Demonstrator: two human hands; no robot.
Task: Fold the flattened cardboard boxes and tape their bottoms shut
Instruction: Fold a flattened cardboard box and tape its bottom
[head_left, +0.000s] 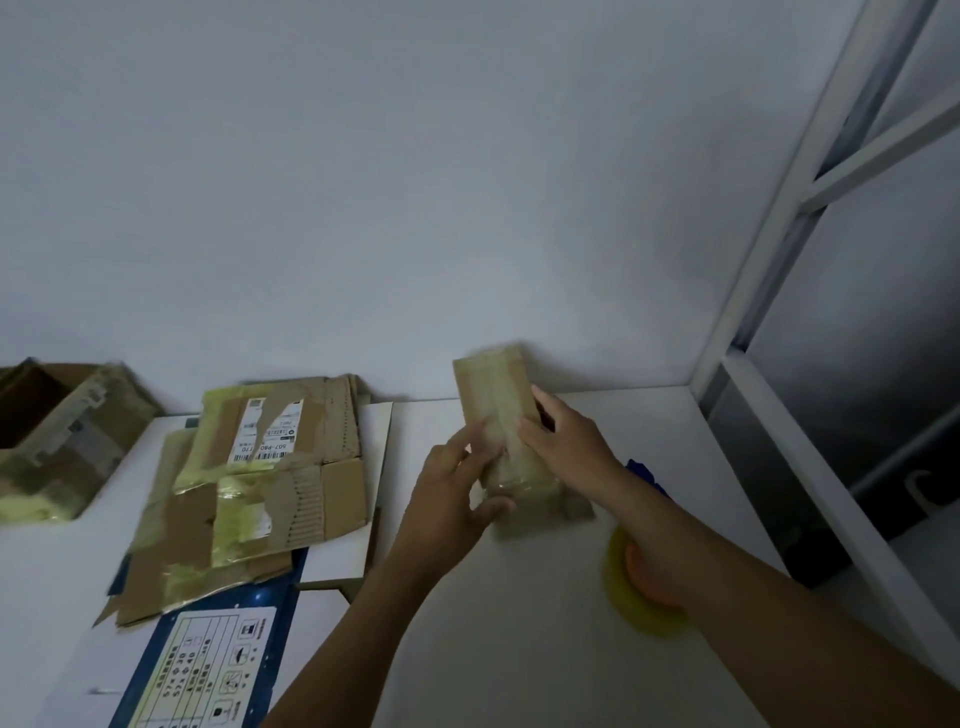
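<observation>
A small taped cardboard box stands tilted on the white table near the wall. My left hand grips its near left side, thumb curled under the lower end and fingers along the face. My right hand holds its right side, fingers wrapped round the edge. A pile of flattened cardboard boxes with yellowish tape and a shipping label lies to the left. A yellow tape roll with an orange core lies under my right forearm.
An assembled taped box stands open at the far left edge. A white and dark blue flat carton lies under the pile. A blue object peeks out behind my right arm. A white metal frame rises on the right.
</observation>
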